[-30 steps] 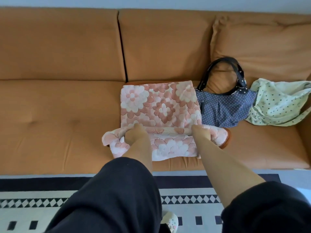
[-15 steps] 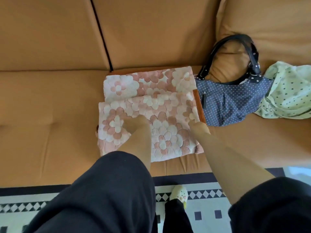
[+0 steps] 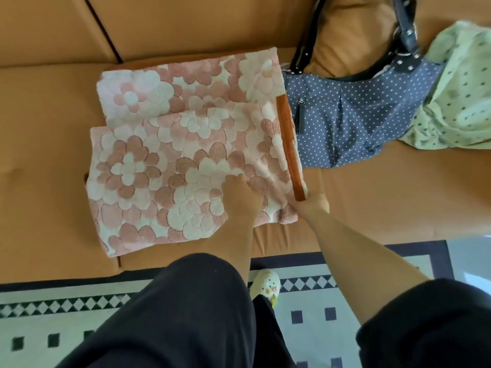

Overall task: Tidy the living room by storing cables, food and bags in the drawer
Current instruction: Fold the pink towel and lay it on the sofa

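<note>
**A:** From the head view, where were the hands?

**B:** Both were on the floral blanket (image 3: 186,160), which lay folded on the seat of the sofa (image 3: 53,128). The left hand (image 3: 240,200) sat on its near right part with the fingers curled down into the pile. I could not tell whether it pinched the cloth or only pressed it. The right hand (image 3: 314,204) was closed on the near right corner, at the near end of the orange edge (image 3: 289,147), and creases ran towards it.

**A:** And the bags?

**B:** Neither was held. The blue dotted bag (image 3: 353,118) lay flat on the seat just right of the blanket, touching that orange edge. Its black handle (image 3: 403,25) arched up over the cushion (image 3: 350,41) on the far side. The pale green bag (image 3: 462,102) lay crumpled further right, against the blue one.

**A:** So which way would a reach go?

**B:** Right and farther away. The blue bag's long axis ran left to right and its handle was on the far side. The right hand was clearly the nearer one, and the left would have had to cross over it. No drawer was in sight, only the rug (image 3: 79,314) below.

**A:** How far along was the job?

**B:** I'd judge the bags were not yet started.
</note>
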The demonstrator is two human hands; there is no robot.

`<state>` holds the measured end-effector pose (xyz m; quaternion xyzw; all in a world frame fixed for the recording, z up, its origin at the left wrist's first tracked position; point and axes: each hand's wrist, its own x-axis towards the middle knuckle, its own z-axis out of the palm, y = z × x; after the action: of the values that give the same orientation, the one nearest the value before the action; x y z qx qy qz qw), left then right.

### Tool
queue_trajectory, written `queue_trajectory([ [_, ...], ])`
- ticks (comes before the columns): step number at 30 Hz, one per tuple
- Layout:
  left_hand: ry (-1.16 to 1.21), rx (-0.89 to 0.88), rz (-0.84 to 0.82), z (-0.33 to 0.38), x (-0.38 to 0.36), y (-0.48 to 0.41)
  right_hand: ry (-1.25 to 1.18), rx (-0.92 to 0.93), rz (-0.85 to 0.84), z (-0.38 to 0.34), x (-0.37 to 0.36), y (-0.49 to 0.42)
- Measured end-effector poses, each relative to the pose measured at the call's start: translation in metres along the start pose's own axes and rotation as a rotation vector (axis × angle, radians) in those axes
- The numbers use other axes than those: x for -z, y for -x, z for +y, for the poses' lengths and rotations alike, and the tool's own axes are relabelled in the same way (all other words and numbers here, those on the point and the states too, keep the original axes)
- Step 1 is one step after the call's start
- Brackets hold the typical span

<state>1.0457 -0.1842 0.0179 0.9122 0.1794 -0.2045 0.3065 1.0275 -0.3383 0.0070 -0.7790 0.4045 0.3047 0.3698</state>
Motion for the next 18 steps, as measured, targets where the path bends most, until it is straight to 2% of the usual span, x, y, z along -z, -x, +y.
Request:
queue_trajectory([
  [2,-0.224,-0.265,-0.084,-0.004,-0.002,0.008,-0.058,0.011,0.006,0.008,0.008,-0.001],
  [4,-0.473,-0.447,-0.213,-0.007,-0.006,0.015,-0.169,-0.014,-0.073,0.013,0.019,-0.001],
  [5,-0.606,-0.487,-0.262,-0.009,-0.009,0.017,-0.194,-0.031,-0.143,0.014,0.024,-0.001],
  [7,-0.825,-0.486,-0.313,-0.013,-0.014,0.017,-0.069,0.000,-0.247,0.012,0.033,-0.003],
  [8,-0.896,-0.461,-0.334,-0.015,-0.015,0.016,0.021,0.038,-0.220,0.009,0.037,-0.002],
  [9,-0.941,-0.430,-0.355,-0.015,-0.017,0.017,0.072,0.084,-0.124,0.006,0.040,-0.002],
  [11,-0.978,-0.409,-0.393,-0.016,-0.020,0.017,0.079,0.146,0.124,0.005,0.039,-0.002],
  [13,-0.964,-0.408,-0.423,-0.016,-0.022,0.017,0.030,0.115,0.307,0.009,0.029,0.006],
  [15,-0.876,-0.396,-0.428,-0.019,-0.020,0.019,-0.060,0.004,0.336,0.016,0.012,0.014],
  [18,-0.642,-0.346,-0.401,-0.020,-0.007,0.028,-0.281,-0.297,0.296,0.019,-0.006,0.029],
])
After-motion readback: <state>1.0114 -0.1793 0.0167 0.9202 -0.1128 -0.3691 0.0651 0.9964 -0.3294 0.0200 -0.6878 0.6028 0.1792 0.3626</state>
